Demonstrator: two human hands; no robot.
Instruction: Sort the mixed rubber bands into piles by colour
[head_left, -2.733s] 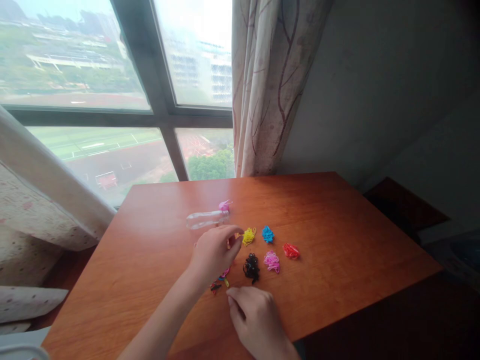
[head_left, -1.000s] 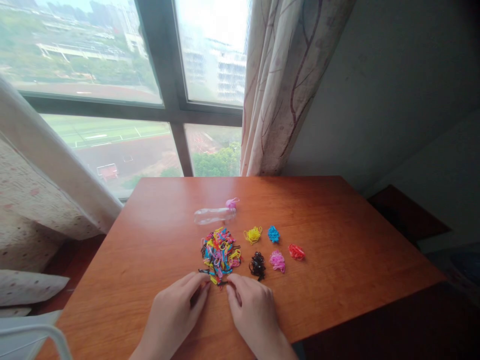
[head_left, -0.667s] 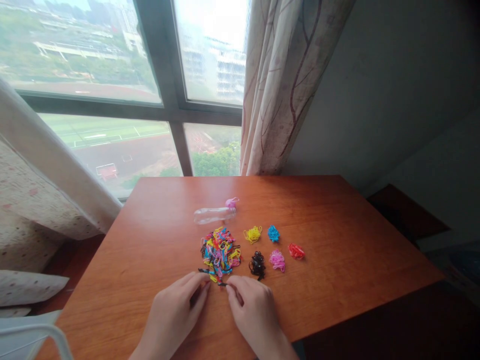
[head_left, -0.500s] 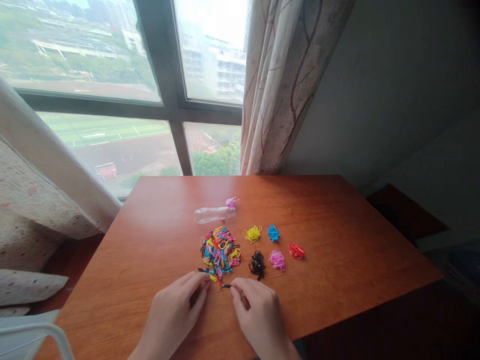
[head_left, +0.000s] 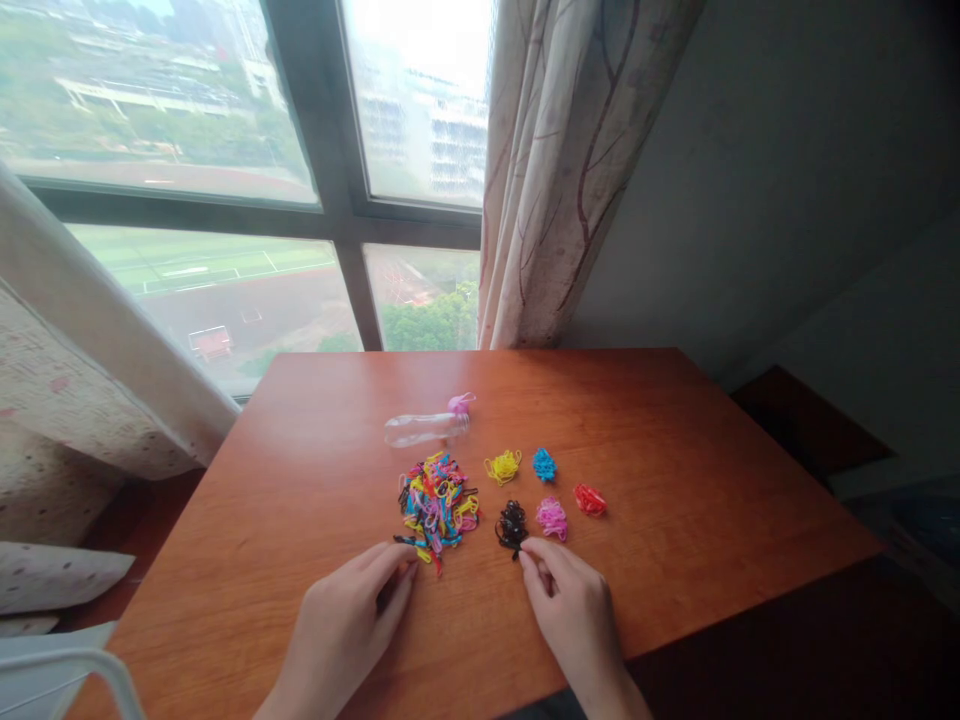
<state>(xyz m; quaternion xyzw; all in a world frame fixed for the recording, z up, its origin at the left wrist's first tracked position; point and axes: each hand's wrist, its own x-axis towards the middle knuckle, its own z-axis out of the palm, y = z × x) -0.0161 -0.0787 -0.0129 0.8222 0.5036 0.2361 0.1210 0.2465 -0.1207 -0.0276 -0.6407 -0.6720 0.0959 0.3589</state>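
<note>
My right hand pinches a black rubber band at the near edge of a small black pile of bands. My left hand rests on the table by the near-left side of a mixed heap of coloured rubber bands. Its thumb and forefinger are closed together, and what they hold, if anything, is hidden. Beside the black pile lie a pink pile, a yellow pile, a blue pile and a red pile.
A clear plastic bottle lies on its side behind the heap, with a pink cap at its right end. The wooden table stands against a window, with curtains on both sides. A white curved rail is at lower left.
My right hand has moved right, from the near edge of the mixed heap to the black pile, carrying the black band. My left hand has stayed nearly still.
</note>
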